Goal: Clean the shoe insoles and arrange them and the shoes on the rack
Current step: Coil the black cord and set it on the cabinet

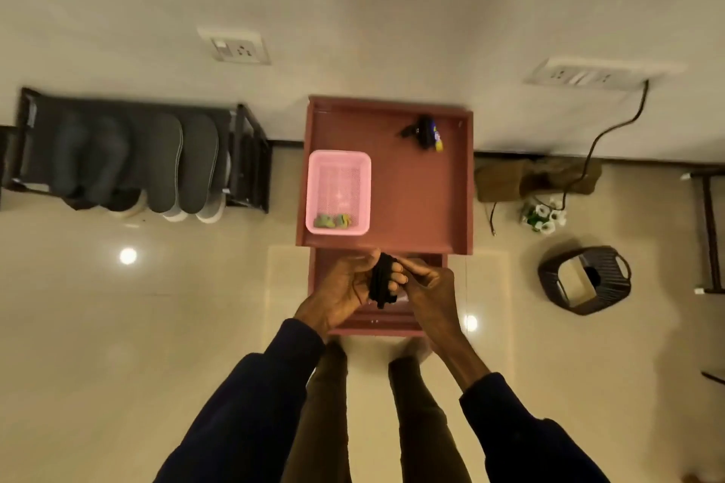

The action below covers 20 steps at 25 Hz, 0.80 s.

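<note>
The left hand point(347, 284) is cupped palm-up, its fingers point(397, 275) curled round a black bundle point(381, 280) of soft material. The right hand point(429, 286) has bent fingers that pinch the upper edge of the same bundle. Both hands are above the open drawer point(376, 327) of a reddish-brown cabinet point(416, 200).

On the cabinet top, a pink basket point(339, 168) stands at the left and holds small green pieces point(331, 221) at its near end. A black object point(423, 129) lies near the far right corner. Its blue-and-yellow label is too blurred to read.

The rack point(251, 153) stands against the wall, well apart to the left. Grey and darker insoles point(200, 164) lie side by side on its top tier. Shoes point(208, 215) with white soles show beneath them.

Two wall sockets point(235, 47) are mounted on the wall; a black cable point(596, 141) runs from the right one. A dark woven basket point(612, 266) sits on the floor point(117, 325) at right.
</note>
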Available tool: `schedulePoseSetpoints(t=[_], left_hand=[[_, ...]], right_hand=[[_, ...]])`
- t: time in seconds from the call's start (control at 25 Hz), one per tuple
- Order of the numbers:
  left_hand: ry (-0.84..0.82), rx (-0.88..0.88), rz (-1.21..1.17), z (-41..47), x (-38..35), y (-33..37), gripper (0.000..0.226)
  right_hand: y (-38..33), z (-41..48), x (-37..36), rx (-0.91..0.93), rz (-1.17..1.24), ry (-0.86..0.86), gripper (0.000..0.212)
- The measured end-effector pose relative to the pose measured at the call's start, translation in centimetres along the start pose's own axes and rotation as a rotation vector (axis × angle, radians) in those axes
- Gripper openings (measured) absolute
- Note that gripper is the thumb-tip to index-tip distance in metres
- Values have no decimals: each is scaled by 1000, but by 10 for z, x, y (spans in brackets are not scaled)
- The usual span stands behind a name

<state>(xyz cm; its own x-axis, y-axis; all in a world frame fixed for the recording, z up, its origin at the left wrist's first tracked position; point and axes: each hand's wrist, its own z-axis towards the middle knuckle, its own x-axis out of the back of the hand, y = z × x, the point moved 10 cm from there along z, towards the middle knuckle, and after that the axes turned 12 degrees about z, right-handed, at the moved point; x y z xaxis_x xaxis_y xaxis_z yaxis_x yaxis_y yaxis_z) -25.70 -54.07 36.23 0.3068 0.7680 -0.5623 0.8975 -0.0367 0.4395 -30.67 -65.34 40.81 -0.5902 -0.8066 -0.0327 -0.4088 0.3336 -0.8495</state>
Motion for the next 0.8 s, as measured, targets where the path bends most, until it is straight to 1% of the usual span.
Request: schedulePoseSetpoints(t=[0.16, 0.24, 0.28, 0.32, 0.4, 0.44, 0.52, 0.56, 0.6, 0.64, 0.72, 0.8], left_hand=[[441, 91, 149, 72, 73, -91, 23], [533, 98, 184, 103, 93, -130, 38], [538, 115, 181, 119, 99, -150, 39], [512, 137, 152, 135, 102, -168, 34], [424, 215, 31, 161, 111, -206, 29], [346, 257, -56, 173, 114, -223, 29], [184, 302, -146, 187, 119, -240, 37], [101, 302, -132, 198, 120, -246, 37], [56, 292, -94, 207, 122, -251, 35], [46, 277, -75, 212, 124, -255, 35], [94, 237, -79, 220, 130, -265, 37], [144, 203, -118, 225, 128, -270, 32]], right_hand=[[97, 42, 13, -39, -54, 54, 30], [144, 59, 25, -36, -64, 67, 29], [166, 67, 34, -26, -64, 83, 29], [188, 75, 45, -23, -58, 106, 31], [238, 90, 73, -70, -2, 156, 31], [262, 97, 87, -101, 40, 186, 28], [303, 105, 108, -176, 141, 203, 24], [319, 110, 115, -199, 177, 194, 24], [333, 115, 120, -211, 188, 184, 24], [344, 117, 121, -219, 183, 173, 24], [353, 119, 121, -205, 198, 162, 25], [356, 120, 123, -183, 226, 164, 23]])
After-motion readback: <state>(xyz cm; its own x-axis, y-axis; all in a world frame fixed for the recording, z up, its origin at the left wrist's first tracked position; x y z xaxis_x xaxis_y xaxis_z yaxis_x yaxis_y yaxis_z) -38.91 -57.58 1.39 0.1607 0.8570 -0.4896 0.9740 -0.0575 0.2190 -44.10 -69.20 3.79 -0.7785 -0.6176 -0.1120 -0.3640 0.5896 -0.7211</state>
